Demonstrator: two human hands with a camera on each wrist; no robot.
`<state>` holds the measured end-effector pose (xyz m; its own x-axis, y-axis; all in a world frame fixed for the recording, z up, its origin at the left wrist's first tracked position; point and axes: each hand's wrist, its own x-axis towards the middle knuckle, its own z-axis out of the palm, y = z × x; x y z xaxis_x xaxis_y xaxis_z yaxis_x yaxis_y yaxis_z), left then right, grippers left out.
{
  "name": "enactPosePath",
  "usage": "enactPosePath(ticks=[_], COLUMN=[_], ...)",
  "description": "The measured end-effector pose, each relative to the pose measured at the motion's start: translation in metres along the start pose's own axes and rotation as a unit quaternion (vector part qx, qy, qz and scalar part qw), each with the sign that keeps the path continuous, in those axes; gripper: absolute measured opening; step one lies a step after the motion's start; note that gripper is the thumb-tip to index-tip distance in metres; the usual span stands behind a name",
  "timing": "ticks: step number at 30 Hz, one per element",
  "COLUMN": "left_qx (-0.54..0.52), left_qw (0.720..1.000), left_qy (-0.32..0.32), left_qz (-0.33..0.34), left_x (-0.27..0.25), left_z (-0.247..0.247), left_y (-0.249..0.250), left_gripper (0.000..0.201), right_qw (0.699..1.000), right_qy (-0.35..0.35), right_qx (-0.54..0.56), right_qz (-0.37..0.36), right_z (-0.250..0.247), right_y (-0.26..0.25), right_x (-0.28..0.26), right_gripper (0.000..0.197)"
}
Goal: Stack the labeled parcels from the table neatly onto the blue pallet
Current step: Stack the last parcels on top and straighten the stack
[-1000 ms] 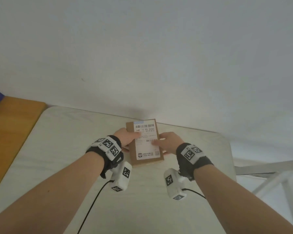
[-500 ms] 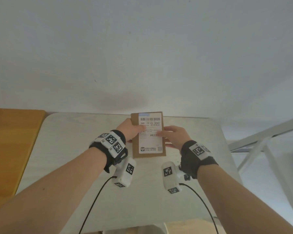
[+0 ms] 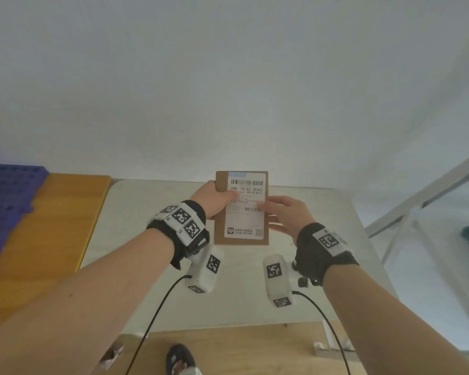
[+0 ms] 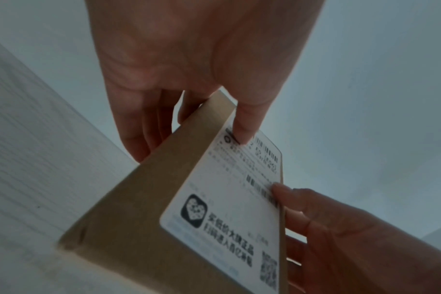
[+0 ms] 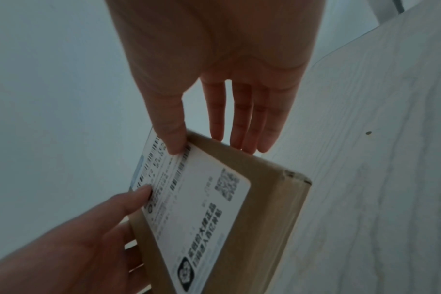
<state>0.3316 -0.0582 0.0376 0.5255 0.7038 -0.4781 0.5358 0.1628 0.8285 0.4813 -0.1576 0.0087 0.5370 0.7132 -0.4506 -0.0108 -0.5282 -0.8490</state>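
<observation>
Holding the labeled parcel point(image 3: 241, 209) above the tabletop point(image 3: 136, 239), left hand point(image 3: 214, 197) and right hand point(image 3: 287, 215) each pinching a long side, thumbs on the label; blue pallet point(image 3: 6, 201) far left.

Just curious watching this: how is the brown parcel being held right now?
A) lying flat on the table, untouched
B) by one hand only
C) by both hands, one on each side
C: the left hand and right hand pinch the parcel from opposite sides, thumbs on its label.
</observation>
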Motion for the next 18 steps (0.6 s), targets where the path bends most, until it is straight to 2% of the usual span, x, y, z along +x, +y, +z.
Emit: enactPosePath(ticks=[6, 9, 13, 18], left_qx=[0.003, -0.004, -0.011, -0.015], left_qw=[1.0, 0.999, 0.995, 0.985], left_qy=[0.027, 0.048, 0.1, 0.168], left_qz=[-0.003, 0.009, 0.028, 0.04], left_x=[-0.077, -0.115, -0.171, -0.227], left_z=[-0.013, -0.024, -0.048, -0.096], left_y=[-0.011, -0.022, -0.04, -0.059], left_gripper=[0.008, 0.02, 0.018, 0.031], right_qw=[0.998, 0.996, 0.992, 0.985], right_qy=[-0.018, -0.019, -0.041, -0.089], right_qx=[0.035, 0.054, 0.067, 0.073], right_qz=[-0.042, -0.07, -0.096, -0.129], right_z=[0.019, 0.034, 0.066, 0.115], right_y=[0.006, 0.007, 0.001, -0.023], right_x=[-0.072, -0.108, -0.152, -0.195], right_gripper=[0.039, 0.038, 0.037, 0.035])
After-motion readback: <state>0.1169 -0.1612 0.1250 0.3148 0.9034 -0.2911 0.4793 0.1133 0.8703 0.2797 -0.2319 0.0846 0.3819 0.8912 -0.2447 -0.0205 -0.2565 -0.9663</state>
